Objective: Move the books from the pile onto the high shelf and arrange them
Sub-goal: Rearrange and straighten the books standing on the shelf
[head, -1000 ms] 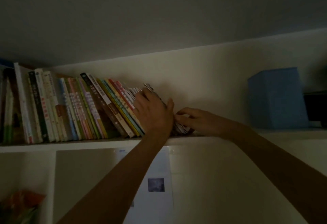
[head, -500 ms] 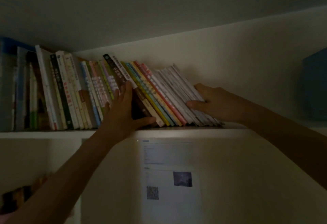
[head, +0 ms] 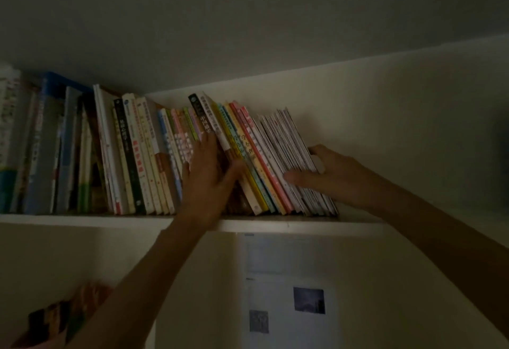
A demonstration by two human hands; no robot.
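Dim room. Books [head: 170,155] stand in a row along the high shelf [head: 303,226], leaning left; spine text is Chinese, too dark to read. Left hand [head: 209,180] flat and open against the spines mid-row. Right hand [head: 327,175] clasps the thin booklets [head: 289,150] at the row's right end. Printed sheet [head: 289,288] on the wall below.

below the shelf board you have a printed sheet [head: 289,288] on the wall; blurred orange and dark items [head: 63,318] sit lower left; plain ceiling [head: 248,18] overhead
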